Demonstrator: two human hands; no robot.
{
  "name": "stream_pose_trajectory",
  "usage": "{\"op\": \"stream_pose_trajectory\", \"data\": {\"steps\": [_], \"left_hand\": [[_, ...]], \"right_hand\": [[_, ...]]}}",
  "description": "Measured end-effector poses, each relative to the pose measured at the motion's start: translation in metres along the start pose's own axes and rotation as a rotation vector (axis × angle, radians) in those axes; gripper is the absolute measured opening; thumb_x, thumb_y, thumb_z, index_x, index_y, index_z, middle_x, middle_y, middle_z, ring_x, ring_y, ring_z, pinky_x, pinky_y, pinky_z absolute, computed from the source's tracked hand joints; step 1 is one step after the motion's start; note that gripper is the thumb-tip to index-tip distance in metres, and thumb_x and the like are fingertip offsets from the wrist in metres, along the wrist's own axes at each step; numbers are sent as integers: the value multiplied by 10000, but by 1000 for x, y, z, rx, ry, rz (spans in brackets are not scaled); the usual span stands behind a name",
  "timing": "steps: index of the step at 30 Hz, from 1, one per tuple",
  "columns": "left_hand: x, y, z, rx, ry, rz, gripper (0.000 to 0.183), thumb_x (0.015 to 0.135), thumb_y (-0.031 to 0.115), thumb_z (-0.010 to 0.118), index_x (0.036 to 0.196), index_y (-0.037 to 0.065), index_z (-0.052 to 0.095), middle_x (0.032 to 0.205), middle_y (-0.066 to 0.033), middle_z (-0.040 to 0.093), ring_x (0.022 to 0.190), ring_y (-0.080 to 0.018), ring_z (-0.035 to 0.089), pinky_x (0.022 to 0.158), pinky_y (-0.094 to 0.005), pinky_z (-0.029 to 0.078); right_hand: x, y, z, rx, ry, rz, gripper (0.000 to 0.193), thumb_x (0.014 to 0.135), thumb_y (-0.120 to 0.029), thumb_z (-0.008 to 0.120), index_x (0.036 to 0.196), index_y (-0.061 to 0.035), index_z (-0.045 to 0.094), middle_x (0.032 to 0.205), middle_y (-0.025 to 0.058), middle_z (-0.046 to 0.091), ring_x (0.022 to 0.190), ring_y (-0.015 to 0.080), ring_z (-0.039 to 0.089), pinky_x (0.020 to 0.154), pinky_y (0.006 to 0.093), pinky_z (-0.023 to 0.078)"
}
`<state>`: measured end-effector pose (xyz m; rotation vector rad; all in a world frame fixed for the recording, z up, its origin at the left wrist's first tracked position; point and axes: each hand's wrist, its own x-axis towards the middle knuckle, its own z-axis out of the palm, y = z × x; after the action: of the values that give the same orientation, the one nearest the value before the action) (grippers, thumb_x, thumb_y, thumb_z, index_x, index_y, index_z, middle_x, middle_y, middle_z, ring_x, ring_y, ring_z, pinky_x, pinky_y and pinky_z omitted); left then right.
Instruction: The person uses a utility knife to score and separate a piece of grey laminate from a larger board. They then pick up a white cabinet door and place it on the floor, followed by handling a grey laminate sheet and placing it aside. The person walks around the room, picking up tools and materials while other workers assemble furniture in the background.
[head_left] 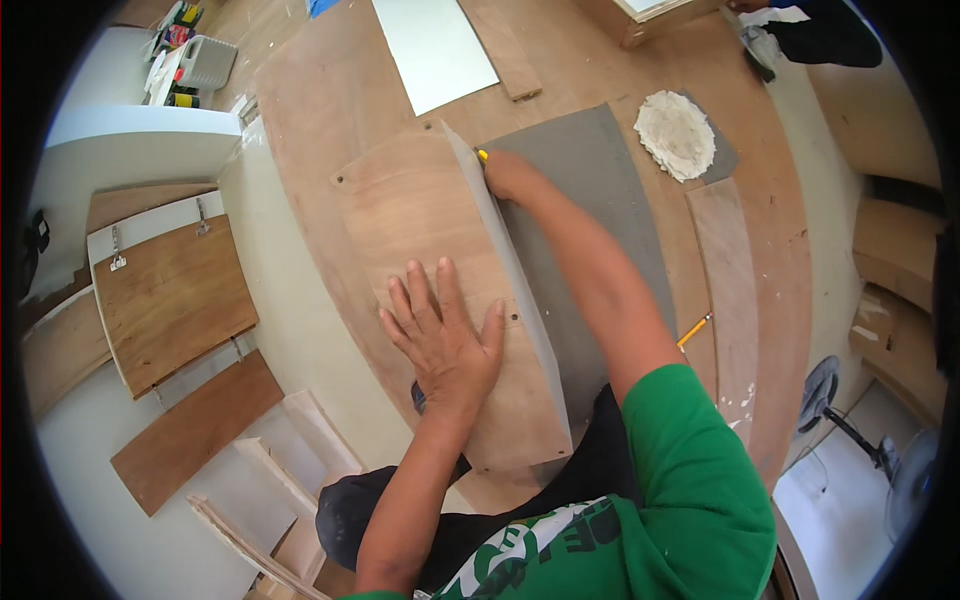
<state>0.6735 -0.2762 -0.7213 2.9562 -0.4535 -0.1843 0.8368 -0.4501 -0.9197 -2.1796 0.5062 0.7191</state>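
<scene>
A long box-like wooden piece [400, 220] lies before me, its top plain plywood with several dark screw heads. A grey covering runs down its right side [498, 225]. My left hand [450, 350] rests flat on the top, fingers spread. At the far right edge my right hand [508, 178] is closed round a small tool with a yellow end [483, 156]; most of it is hidden in the fist, so its kind does not show. A grey sheet [590, 230] lies under my right forearm, beside the box.
A white panel [435, 50] and a wooden strip [500, 50] lie at the far side. Dried whitish paste [675, 135] sits on a grey scrap at right, near a yellow pencil-like stick [695, 330]. Hinged boards [175, 300] stand at left. Another person's dark-clothed leg [820, 40] shows far right.
</scene>
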Motion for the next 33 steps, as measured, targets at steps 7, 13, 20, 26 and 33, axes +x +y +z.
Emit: {"op": "stream_pose_trajectory", "data": {"steps": [7,13,20,26,33], "left_hand": [[0,4,1,-1,-2,9,740,910,432,561,1498,73,289,1547,-227,191,1450,-415,103,1141,-592,71],[0,5,-2,-8,-4,6,735,913,421,566,1500,75,289,1550,-224,188,1451,-410,102,1145,-586,69],[0,6,-1,-21,12,-4,728,914,411,575,1501,87,292,1555,-206,186,1453,-402,102,1148,-582,59],[-2,6,3,-12,55,-14,718,919,410,571,1504,103,290,1562,-183,194,1462,-380,96,1156,-566,44],[-2,9,7,-29,91,-16,690,928,434,552,1496,124,315,1558,-175,218,1458,-378,126,1159,-562,55]], "right_hand": [[19,19,14,-214,70,-138,224,855,-109,584,1011,23,678,1028,252,675,961,400,661,803,478,532],[3,25,20,-227,46,-135,214,851,-96,584,996,27,682,1026,252,675,964,402,660,810,482,529],[-32,43,37,-41,45,-35,233,850,-106,588,1007,35,685,1002,269,675,954,424,662,803,501,527],[-88,69,63,-101,0,-33,230,872,-120,557,977,42,683,995,281,672,934,428,666,799,510,522],[-164,114,103,-47,34,-4,252,924,-119,478,1064,69,568,949,286,666,898,458,650,782,517,508]]}}
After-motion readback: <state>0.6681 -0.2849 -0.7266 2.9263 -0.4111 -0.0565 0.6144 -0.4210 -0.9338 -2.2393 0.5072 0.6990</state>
